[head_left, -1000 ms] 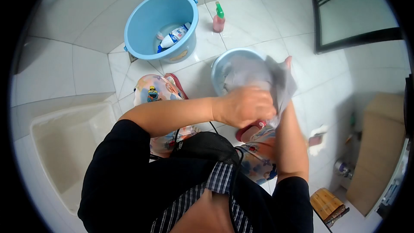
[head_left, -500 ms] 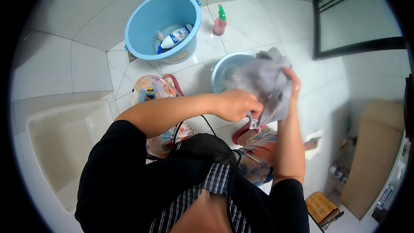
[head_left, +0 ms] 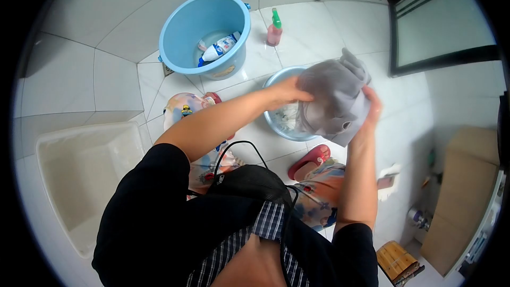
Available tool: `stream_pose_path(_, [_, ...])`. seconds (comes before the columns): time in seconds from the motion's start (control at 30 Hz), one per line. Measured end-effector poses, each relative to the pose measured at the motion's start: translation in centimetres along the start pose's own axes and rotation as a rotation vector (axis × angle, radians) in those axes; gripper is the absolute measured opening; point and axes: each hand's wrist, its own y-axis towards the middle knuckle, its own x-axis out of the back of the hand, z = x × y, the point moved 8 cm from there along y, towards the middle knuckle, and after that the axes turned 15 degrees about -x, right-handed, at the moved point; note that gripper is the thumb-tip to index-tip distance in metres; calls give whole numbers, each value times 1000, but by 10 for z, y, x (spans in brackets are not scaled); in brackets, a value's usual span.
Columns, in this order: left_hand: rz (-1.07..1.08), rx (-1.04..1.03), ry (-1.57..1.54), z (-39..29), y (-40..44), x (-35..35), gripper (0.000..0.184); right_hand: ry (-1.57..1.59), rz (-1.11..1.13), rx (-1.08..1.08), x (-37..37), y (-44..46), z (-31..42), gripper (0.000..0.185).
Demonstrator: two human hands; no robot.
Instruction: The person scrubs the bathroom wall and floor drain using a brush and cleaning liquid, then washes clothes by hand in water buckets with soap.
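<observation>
A grey cloth with a small dark-rimmed hole hangs in folds between my hands, above the right part of a small blue basin. My left hand grips the cloth's left side, its fingertips partly hidden by the fabric. On the opposite side my right hand holds the cloth's right edge, with most of its fingers behind it. Sudsy water and something whitish show in the basin beneath the cloth.
Behind on the left stands a large blue bucket with a white-and-blue bottle inside. A pink spray bottle with a green head stands near it. A white tub is at left, a brown cabinet at right.
My left hand has moved from the cloth's lower edge up to its left side. The cloth has turned and spread into a rounder shape, uncovering my red slipper below.
</observation>
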Motion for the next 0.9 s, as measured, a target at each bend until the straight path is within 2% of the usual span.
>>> stream_pose_path(0.07, [73,259,-562,-6,-9,-17,46,35,-1,9,3,0,3,34])
stream_pose_path(0.1, [79,261,-560,-10,-9,-19,46,38,-1,15,5,0,6,34])
stream_pose_path(0.17, [-63,99,-544,-27,-5,-8,44,33,-54,105,14,-1,14,33])
stream_pose_path(0.2, [-82,115,-472,-35,-8,-5,46,36,-53,109,16,0,14,33])
stream_pose_path(0.27, [-85,57,-419,-46,-9,1,47,-7,-237,176,28,-2,17,31])
stream_pose_path(0.3, [-93,0,-369,-55,-9,5,47,-5,-235,176,28,-1,14,31])
stream_pose_path(0.37, [-112,-55,-355,-68,-11,11,45,-260,-428,214,30,-5,9,29])
stream_pose_path(0.4, [-95,-101,-346,-75,-11,14,43,-281,-484,191,36,1,1,27])
stream_pose_path(0.5, [-61,-159,-354,-89,-11,18,39,-468,-443,93,34,14,-25,24])
stream_pose_path(0.53, [-44,-168,-370,-94,-11,17,37,-692,-503,-42,37,15,-32,25])
stream_pose_path(0.57, [-42,-170,-370,-98,-12,16,37,-627,-456,-39,34,20,-45,27])
stream_pose_path(0.63, [-22,-147,-400,-103,-14,11,32,-794,-426,-257,32,18,-64,34])
stream_pose_path(0.67, [-22,-148,-401,-103,-13,12,32,-929,-516,-304,28,13,-66,39])
stream_pose_path(0.7, [12,-129,-403,-101,-12,10,31,-930,-516,-304,28,14,-65,39])
stream_pose_path(0.77, [45,-111,-405,-99,-11,9,29,-1375,-682,-471,40,15,-60,43])
stream_pose_path(0.83, [31,-78,-415,-93,-10,8,26,-1486,-732,-420,50,20,-53,45])
stream_pose_path(0.9, [32,-79,-423,-89,-9,7,25,-1658,-656,326,4,19,-30,40])
